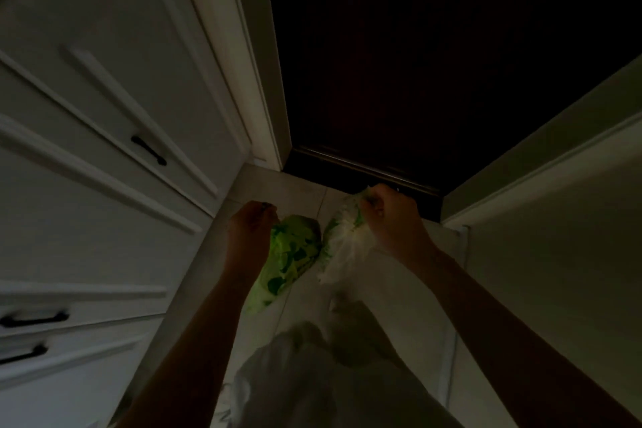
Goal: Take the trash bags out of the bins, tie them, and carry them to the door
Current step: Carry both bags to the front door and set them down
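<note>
Now the green trash bag (290, 254) is hanging from the left hand (250, 222) and the whitish trash bag (342, 243) from the right hand (389, 210), each grip pinching a bag's neck, just above the tiled floor (305, 193) beside the dark door (434, 80). Lowering both gently should be keeping the knots intact.

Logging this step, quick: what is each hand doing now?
Left hand: grips the green bag by its top.
Right hand: grips the white bag by its top.

two bags (291, 250) side by side before door (417, 80), cabinets (87, 115) left.
</note>
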{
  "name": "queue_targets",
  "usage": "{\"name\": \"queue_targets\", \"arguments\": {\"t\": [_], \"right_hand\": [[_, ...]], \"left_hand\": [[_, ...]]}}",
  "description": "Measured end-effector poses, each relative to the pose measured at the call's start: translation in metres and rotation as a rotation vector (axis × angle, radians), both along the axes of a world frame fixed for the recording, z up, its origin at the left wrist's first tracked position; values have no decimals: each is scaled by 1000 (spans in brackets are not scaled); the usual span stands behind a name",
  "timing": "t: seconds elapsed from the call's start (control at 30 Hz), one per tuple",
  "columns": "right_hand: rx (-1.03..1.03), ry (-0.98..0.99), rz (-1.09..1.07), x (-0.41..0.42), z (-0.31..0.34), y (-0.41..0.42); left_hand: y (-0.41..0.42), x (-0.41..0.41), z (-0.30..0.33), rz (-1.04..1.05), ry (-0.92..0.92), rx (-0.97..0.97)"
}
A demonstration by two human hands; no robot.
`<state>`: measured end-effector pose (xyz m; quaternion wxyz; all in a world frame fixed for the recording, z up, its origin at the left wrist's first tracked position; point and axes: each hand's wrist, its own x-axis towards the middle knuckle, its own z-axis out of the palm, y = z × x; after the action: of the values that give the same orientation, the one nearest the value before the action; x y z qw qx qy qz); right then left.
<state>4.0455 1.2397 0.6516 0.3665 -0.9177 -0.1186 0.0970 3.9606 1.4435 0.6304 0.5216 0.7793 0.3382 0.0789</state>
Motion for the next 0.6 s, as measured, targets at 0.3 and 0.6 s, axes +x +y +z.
{"name": "queue_targets", "arguments": {"t": [0.3, 0.6], "right_hand": [[-43, 67, 99, 122, -24, 41], [-112, 189, -15, 221, -80, 99]], "left_hand": [[48, 100, -30, 38, 63, 118], [103, 184, -96, 9, 213, 119]]}}
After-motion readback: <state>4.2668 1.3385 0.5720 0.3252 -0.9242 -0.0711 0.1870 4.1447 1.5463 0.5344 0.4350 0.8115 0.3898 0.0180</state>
